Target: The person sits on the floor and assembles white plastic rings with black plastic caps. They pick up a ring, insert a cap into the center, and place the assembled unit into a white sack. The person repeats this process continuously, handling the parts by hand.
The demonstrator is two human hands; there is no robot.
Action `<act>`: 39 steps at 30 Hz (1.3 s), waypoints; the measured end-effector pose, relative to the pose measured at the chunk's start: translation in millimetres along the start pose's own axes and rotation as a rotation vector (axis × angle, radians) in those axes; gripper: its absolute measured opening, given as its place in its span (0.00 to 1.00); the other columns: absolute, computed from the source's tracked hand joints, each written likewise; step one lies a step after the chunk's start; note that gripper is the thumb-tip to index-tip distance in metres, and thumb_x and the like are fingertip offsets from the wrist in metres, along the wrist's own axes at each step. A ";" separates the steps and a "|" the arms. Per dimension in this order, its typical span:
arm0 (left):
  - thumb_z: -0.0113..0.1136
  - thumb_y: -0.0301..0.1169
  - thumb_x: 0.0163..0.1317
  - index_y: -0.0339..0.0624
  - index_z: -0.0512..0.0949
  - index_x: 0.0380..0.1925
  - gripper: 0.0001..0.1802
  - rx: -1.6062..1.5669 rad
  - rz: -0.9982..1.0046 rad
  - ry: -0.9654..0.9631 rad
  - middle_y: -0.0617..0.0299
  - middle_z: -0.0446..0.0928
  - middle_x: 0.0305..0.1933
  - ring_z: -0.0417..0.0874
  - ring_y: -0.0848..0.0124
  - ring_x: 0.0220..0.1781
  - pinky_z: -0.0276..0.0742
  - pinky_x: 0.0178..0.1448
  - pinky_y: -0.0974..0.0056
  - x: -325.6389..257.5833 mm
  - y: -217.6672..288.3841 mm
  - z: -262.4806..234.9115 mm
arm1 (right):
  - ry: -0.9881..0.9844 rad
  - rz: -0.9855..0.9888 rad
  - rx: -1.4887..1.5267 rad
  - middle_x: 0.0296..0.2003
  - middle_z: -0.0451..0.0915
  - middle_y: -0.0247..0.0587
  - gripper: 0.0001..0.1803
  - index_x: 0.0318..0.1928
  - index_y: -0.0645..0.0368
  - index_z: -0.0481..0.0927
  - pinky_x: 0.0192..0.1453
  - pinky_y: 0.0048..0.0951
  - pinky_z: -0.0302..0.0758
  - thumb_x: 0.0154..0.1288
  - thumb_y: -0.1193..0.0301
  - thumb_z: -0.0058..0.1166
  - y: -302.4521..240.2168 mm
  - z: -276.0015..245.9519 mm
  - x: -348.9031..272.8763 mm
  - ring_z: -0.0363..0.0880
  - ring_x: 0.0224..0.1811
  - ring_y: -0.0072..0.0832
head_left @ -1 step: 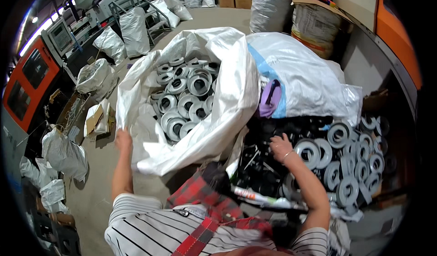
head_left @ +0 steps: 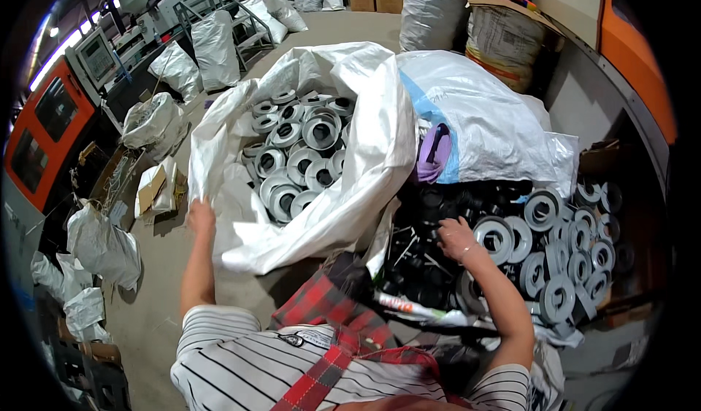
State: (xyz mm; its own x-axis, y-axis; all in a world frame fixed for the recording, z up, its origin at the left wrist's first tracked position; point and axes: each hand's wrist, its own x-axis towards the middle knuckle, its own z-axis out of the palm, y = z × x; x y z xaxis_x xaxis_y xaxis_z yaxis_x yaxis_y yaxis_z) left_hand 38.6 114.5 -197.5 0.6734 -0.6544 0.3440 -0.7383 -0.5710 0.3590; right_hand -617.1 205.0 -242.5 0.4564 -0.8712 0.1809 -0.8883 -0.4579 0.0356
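Note:
My left hand grips the near left edge of a big white woven sack, which stands open and holds several grey ring-shaped spools. My right hand reaches down onto a heap of black plastic parts to the right of the sack. Its fingers are bent into the heap beside a grey spool; whether they hold anything is hidden. More grey spools lie piled further right.
A second full white bag with a purple cloth on it lies behind the heap. On the left are an orange machine, small tied white bags and cardboard on the floor.

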 end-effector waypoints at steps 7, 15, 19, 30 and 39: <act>0.53 0.49 0.58 0.44 0.72 0.52 0.27 -0.005 0.140 -0.156 0.45 0.70 0.57 0.72 0.49 0.57 0.68 0.59 0.50 54.5 22.5 -13.8 | -0.203 0.340 0.191 0.36 0.76 0.49 0.13 0.35 0.59 0.78 0.45 0.42 0.74 0.55 0.63 0.57 -83.6 -76.9 -91.5 0.76 0.41 0.47; 0.56 0.54 0.56 0.31 0.69 0.56 0.39 -0.659 0.733 -0.411 0.40 0.68 0.60 0.69 0.51 0.62 0.62 0.66 0.56 -39.3 164.1 -54.3 | -0.315 0.379 0.079 0.33 0.78 0.50 0.15 0.34 0.60 0.78 0.42 0.44 0.74 0.57 0.60 0.55 -153.4 -116.5 -131.8 0.77 0.39 0.47; 0.56 0.58 0.55 0.30 0.65 0.60 0.44 -0.689 0.880 -0.408 0.39 0.62 0.64 0.61 0.51 0.68 0.55 0.69 0.56 -67.1 183.4 -19.5 | -0.479 0.349 0.136 0.37 0.79 0.49 0.16 0.39 0.60 0.77 0.43 0.44 0.75 0.57 0.61 0.55 -219.5 -145.9 -103.0 0.78 0.42 0.46; 0.63 0.51 0.52 0.35 0.69 0.55 0.37 -0.724 0.885 -0.889 0.46 0.76 0.49 0.76 0.55 0.54 0.68 0.57 0.61 -277.5 184.6 28.3 | 0.483 1.316 0.059 0.48 0.76 0.56 0.31 0.51 0.65 0.73 0.54 0.38 0.71 0.52 0.54 0.58 -9.9 -53.7 -273.7 0.75 0.51 0.49; 0.58 0.46 0.57 0.29 0.70 0.51 0.32 -0.547 0.691 -0.759 0.45 0.77 0.48 0.78 0.55 0.49 0.69 0.55 0.61 -285.2 229.7 46.5 | 1.450 2.264 0.627 0.52 0.75 0.53 0.41 0.53 0.73 0.72 0.54 0.37 0.70 0.52 0.47 0.58 185.1 49.4 -539.2 0.75 0.50 0.40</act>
State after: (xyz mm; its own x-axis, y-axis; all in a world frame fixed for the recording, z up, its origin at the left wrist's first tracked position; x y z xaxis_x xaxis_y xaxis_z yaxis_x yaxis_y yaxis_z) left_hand -324.9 146.9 -253.5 -0.1992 -0.9774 0.0714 -0.6996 0.1928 0.6880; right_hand -1025.0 581.3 -382.0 -0.8447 0.4485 -0.2920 0.3654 0.0846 -0.9270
